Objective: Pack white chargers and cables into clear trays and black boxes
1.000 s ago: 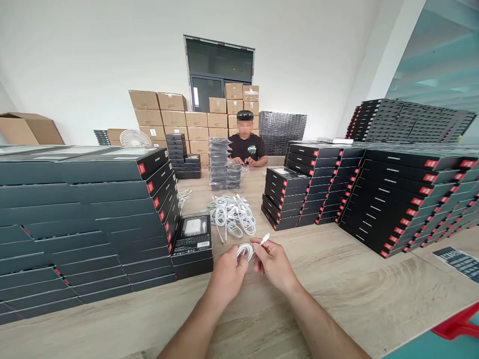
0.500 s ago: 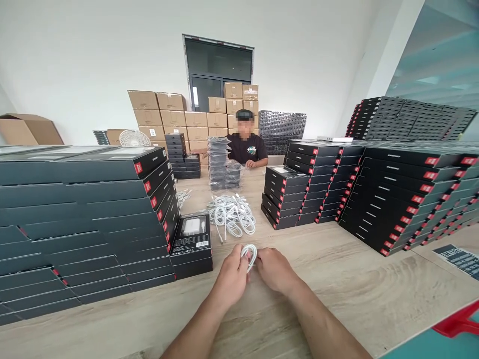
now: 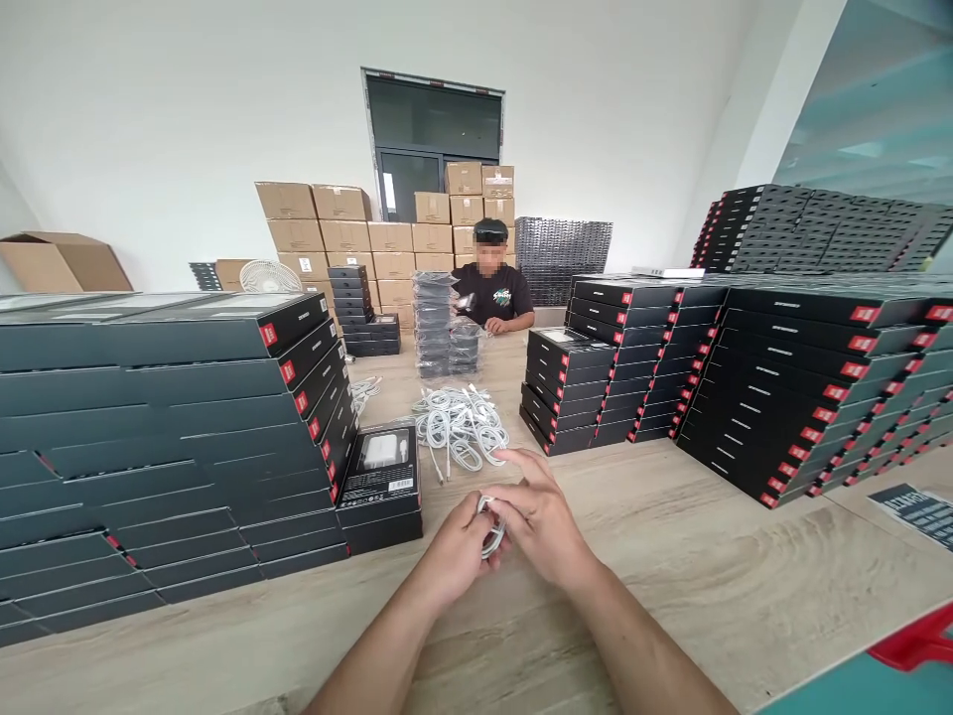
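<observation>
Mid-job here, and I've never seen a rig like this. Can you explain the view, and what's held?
There is no machine: these are a person's bare left hand and right hand. The one view is from a camera worn on that person's head, looking forward and down. The left hand's grip holds a coiled white cable; the right hand's fingers are at it. Beyond, on the table, lies a cable pile, between stacks of black boxes. A co-worker sits opposite.
</observation>
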### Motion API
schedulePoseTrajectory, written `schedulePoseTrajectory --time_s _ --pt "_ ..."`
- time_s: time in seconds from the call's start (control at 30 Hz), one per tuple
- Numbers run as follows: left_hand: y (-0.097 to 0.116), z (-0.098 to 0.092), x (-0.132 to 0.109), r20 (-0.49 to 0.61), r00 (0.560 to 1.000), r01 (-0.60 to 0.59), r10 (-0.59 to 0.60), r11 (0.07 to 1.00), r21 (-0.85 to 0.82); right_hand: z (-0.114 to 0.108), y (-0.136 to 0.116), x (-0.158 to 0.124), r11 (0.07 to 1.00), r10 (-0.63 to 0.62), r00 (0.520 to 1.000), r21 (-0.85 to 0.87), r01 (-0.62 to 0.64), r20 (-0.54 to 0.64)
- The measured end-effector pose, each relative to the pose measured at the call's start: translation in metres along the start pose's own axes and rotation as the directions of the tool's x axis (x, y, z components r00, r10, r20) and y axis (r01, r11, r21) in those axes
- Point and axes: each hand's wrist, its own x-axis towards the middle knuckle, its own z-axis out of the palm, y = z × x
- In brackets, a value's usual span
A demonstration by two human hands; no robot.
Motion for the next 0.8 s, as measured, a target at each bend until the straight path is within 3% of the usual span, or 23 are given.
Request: schedulePoseTrajectory --time_s 0.1,0.2,0.27,0.37,0.43,0.53,0.6,0.7,0.8 --pt "-0.002 0.002 0.001 0.020 1.000 0.005 -0.005 1.000 0.006 -0.003 -0.006 0.002 0.917 0.180 0.983 0.369 -0.152 -0.045" --pt "-0.003 0.007 0.000 0.041 0.999 -0.023 0.025 0.999 -0.048 0.001 -0.010 0.001 0.655 0.402 0.916 0.699 -0.288 0.001" --pt "-0.002 0.013 -0.002 0.072 0.995 -0.054 0.062 0.993 -0.106 0.008 -0.011 0.000 0.497 0.510 0.847 0.754 -0.431 0.148" --pt "-0.001 0.018 -0.005 0.132 0.988 -0.065 0.083 0.989 -0.134 0.016 -0.009 -0.001 0.421 0.557 0.743 0.644 -0.639 0.373" --pt "-0.002 0.017 -0.006 0.150 0.987 -0.042 0.048 0.998 -0.042 0.016 -0.004 0.001 0.378 0.599 0.735 0.698 -0.609 0.317" --pt "-0.005 0.010 -0.005 0.146 0.989 -0.029 0.011 0.993 0.118 0.003 0.007 0.008 0.260 0.694 0.717 0.906 -0.334 0.065" --pt "-0.007 0.008 -0.004 0.163 0.986 -0.067 0.035 0.978 0.195 -0.009 0.014 0.011 0.201 0.729 0.684 0.952 -0.230 0.011" --pt "-0.008 0.008 -0.004 0.203 0.977 -0.131 0.070 0.944 0.303 -0.022 0.022 0.012 0.191 0.747 0.662 0.937 -0.293 0.055" --pt "-0.008 0.009 -0.004 0.203 0.976 -0.142 0.078 0.936 0.321 -0.024 0.024 0.011 0.272 0.752 0.658 0.896 -0.350 0.028"
